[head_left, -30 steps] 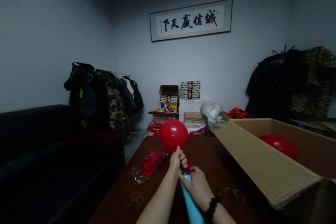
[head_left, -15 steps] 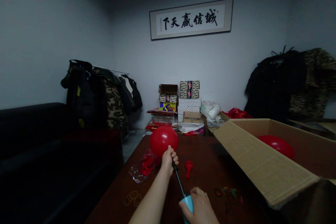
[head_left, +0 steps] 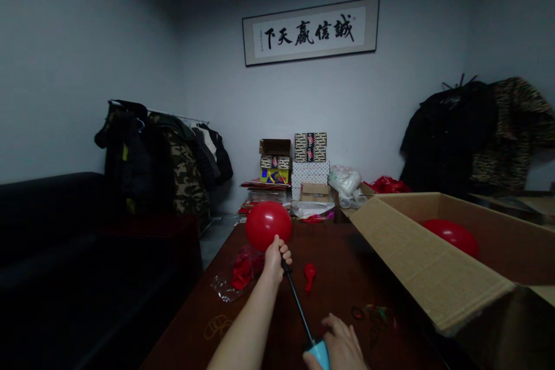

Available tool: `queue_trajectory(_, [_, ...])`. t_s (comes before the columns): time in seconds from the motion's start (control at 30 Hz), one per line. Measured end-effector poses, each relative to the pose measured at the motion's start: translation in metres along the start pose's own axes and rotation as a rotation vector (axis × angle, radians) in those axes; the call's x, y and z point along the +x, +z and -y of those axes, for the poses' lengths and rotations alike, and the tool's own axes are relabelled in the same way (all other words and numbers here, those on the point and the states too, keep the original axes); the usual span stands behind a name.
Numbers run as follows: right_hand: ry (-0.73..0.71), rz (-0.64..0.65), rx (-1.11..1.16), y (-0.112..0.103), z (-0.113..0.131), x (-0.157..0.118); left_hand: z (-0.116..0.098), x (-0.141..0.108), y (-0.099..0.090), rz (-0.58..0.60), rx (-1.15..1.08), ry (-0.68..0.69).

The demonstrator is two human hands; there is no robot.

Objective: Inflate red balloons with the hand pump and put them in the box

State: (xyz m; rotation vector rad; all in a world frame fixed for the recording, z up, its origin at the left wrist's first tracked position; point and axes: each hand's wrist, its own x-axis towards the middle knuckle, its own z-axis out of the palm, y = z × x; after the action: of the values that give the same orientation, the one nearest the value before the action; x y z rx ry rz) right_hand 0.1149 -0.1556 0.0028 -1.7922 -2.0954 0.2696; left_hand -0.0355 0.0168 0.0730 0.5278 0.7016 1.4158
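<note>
An inflated red balloon (head_left: 269, 225) sits above the table at the end of a hand pump. My left hand (head_left: 276, 257) is closed around the balloon's neck and the black end of the pump, so the joint between them is hidden. From there a thin dark rod runs down to the pump's light blue body (head_left: 319, 354). My right hand (head_left: 342, 344) grips that blue body, partly cut off by the lower edge. A limp red balloon (head_left: 309, 277) lies just right of the rod. Left of my hand is a clear bag of red balloons (head_left: 243, 272).
On the right stands an open cardboard box (head_left: 433, 266) with an inflated red balloon (head_left: 453, 235) inside. Rubber bands (head_left: 217, 326) lie at the wooden table's (head_left: 338, 248) left, and small coloured bands (head_left: 377, 318) near the box. A black sofa (head_left: 87, 266) is at left.
My right hand and the blue pump body have moved down and right, and more of the rod shows. My left hand still holds the balloon's neck; the view has shifted slightly.
</note>
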Motion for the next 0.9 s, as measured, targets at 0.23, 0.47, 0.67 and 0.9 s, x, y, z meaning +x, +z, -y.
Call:
queue_trajectory(0.23, [-0.031,0.024,0.088,-0.017,0.006,0.01,0.009,-0.016,0.01,0.026,0.004,-0.023])
queue_trajectory(0.47, [0.005,-0.063,0.178,-0.049,0.028,0.053,0.028,-0.029,0.019,0.101,0.034,-0.048])
queue_trajectory(0.67, [0.014,-0.063,0.192,-0.041,0.036,0.067,0.025,-0.024,0.017,0.109,0.117,-0.037])
queue_trajectory(0.9, [0.02,-0.019,0.147,-0.023,0.026,0.046,0.022,-0.014,0.007,0.079,0.098,0.0])
